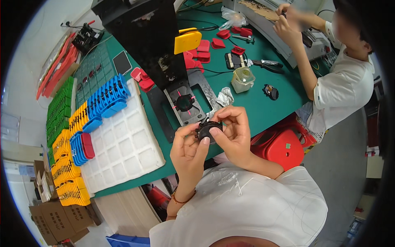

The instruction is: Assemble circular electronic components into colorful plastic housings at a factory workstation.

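Between my two hands, in front of my chest, is a small round black part [204,131] with little knobs along its rim. My left hand [188,150] pinches its left side with thumb and fingers. On its right side my right hand [233,133] grips it, the thumb lying across its face. Just beyond my hands stands a black press-like machine [142,37] with a metal fixture [194,111] at its base. Another round black part [184,103] sits in that fixture, crossed by red light lines. The underside of the part I hold is hidden by my fingers.
A white gridded foam tray [135,152] lies left, beside rows of blue [108,96], yellow [66,164] and green holders [59,111]. Right of the machine are a clear container [243,79], crumpled tissue [225,97], pliers [267,65] and red pieces [218,43]. A co-worker [341,74] sits right; a red stool [279,150] stands near.
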Tool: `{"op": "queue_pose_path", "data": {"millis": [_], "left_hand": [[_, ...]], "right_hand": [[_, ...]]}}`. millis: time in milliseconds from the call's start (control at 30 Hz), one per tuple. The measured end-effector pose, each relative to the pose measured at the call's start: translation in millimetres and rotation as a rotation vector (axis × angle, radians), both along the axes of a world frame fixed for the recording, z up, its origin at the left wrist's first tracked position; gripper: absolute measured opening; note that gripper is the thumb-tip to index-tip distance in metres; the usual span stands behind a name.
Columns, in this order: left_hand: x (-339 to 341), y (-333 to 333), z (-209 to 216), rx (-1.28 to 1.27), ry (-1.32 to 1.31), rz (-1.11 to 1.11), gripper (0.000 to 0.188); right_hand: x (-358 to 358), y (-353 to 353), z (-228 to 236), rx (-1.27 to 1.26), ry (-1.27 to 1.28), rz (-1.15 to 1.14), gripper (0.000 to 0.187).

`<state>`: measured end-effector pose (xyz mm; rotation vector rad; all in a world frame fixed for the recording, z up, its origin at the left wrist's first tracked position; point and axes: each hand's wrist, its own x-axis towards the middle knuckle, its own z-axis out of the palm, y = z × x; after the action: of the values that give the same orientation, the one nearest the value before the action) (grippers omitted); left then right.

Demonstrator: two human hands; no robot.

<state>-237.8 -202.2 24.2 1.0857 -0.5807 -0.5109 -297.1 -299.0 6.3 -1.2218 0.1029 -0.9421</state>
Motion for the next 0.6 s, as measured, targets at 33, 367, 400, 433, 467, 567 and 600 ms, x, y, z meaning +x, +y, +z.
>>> {"op": "queue_pose_path", "data": {"millis": [33,367,400,433,467,567,600], "left_hand": [[-1,0,-1,-0.029,0.008,0.013,0.032],[2,6,-1,0.005,-0.102,0.113,0.031],[2,6,-2,0.012,-0.101,0.116,0.032],[2,7,-3,0.018,-0.1,0.12,0.032],[3,6,-4,0.019,-0.098,0.119,0.032],[4,6,-5,0.004,-0.165,0.139,0.032],[4,6,-5,0.002,-0.154,0.138,0.031]], "right_hand": [[-1,1,0,-0.035,0.01,-0.005,0.035],[-8,-1,10,-0.248,0.132,0.029,0.041],[-8,-1,10,-0.25,0.143,0.035,0.04],[-8,-1,9,-0.253,0.153,0.04,0.038],[-7,-2,9,-0.252,0.155,0.04,0.038],[-6,-3,8,-0.302,0.154,0.036,0.037],[-6,-2,9,-0.294,0.148,0.04,0.036]]}}
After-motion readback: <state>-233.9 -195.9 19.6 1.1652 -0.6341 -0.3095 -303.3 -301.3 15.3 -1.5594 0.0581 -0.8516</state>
